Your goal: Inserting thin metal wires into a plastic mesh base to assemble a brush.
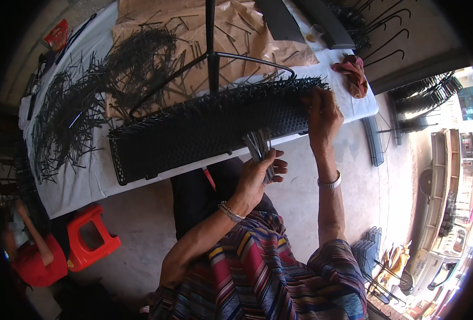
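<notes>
- Black perforated metal panel (210, 141): it is set lengthwise along the near edge of the table, its honeycomb-holed face turned toward the person and its far edge fringed densely with short dark strips.
- Bundle of thin, straight grey strips (256, 145): it is held in the left hand (258, 175), just in front of the panel's near edge, right of its middle. The thumb and fingers are closed around the lower part, and the upper ends are left fanned out.
- Right hand (324, 114): it is placed at the panel's right end, fingers bent close together by the fringed far edge. Whether a strip is pinched there cannot be told, since the fingertips are partly hidden.
- Black metal stand with an upright rod and a bent bar (213, 69): it is seen just beyond the panel.
- White cloth (95, 188): the table is covered by it, and a crinkled brown paper sheet (295, 53) is spread on the far part.
- Loose heap of thin dark strips (68, 122): it is piled to the left, and more are scattered across the paper.
- Crumpled dull-red cloth (355, 77): it is left at the table's right end.
- Red plastic stool (89, 240): it is placed on the floor, near left.
</notes>
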{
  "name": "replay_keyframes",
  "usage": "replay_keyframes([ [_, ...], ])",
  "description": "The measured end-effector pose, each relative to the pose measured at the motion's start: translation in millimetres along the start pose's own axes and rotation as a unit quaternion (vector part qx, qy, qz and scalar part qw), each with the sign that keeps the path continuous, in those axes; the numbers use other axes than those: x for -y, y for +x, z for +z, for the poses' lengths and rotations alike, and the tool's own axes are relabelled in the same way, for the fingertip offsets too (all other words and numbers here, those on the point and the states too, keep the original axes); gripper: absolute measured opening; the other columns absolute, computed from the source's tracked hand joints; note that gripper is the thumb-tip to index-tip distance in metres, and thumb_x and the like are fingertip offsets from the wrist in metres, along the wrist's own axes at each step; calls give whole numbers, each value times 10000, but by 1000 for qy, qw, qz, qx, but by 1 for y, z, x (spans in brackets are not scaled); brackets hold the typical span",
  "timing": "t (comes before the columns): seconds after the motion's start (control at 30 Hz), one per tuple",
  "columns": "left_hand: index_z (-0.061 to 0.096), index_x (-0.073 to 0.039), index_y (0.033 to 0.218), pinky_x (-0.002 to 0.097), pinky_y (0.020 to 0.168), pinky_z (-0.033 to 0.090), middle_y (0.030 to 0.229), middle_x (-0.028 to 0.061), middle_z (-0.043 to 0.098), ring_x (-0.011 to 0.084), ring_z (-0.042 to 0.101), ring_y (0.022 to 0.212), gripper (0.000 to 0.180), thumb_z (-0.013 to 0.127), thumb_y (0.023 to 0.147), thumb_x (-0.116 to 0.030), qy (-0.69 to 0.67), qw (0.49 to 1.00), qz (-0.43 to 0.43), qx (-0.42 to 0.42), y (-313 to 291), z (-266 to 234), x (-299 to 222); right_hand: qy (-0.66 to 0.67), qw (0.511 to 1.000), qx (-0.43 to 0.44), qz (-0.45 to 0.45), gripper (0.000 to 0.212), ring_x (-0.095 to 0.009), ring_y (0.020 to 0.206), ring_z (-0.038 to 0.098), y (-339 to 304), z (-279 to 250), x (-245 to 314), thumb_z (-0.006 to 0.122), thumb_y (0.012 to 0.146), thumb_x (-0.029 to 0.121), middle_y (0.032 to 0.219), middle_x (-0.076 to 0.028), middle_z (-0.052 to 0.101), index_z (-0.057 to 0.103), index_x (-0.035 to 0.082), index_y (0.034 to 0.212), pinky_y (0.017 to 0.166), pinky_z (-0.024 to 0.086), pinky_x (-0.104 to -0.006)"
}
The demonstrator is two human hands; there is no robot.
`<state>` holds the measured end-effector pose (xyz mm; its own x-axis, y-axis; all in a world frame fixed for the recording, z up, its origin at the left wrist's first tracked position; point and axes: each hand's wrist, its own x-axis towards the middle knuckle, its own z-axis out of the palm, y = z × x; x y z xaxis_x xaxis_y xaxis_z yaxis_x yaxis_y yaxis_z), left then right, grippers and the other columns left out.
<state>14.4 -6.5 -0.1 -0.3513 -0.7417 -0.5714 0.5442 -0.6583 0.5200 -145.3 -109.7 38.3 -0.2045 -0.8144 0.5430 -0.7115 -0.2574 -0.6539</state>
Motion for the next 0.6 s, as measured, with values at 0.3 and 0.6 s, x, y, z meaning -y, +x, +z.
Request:
replay_keyframes([
  [0.3, 591, -28, 1058, 202, 511, 398, 870, 113, 679, 85, 543, 612, 258, 497, 980, -255, -22, 1000, 9, 17, 5, -4, 4, -10, 999, 34, -15, 95, -161, 702, 676, 5, -1, -2, 548, 905, 32, 761, -88, 674, 619, 27, 967, 600, 496, -274],
  [0.6, 587, -40, 1012, 190, 469, 325, 805, 81, 657, 53, 461, 562, 240, 531, 967, -270, -19, 999, 27, 13, 2, 0, 5, 2, 1000, 8, -16, 98, -174, 720, 689, 3, 8, 3, 552, 903, 43, 764, -90, 678, 627, 28, 964, 639, 500, -286],
])
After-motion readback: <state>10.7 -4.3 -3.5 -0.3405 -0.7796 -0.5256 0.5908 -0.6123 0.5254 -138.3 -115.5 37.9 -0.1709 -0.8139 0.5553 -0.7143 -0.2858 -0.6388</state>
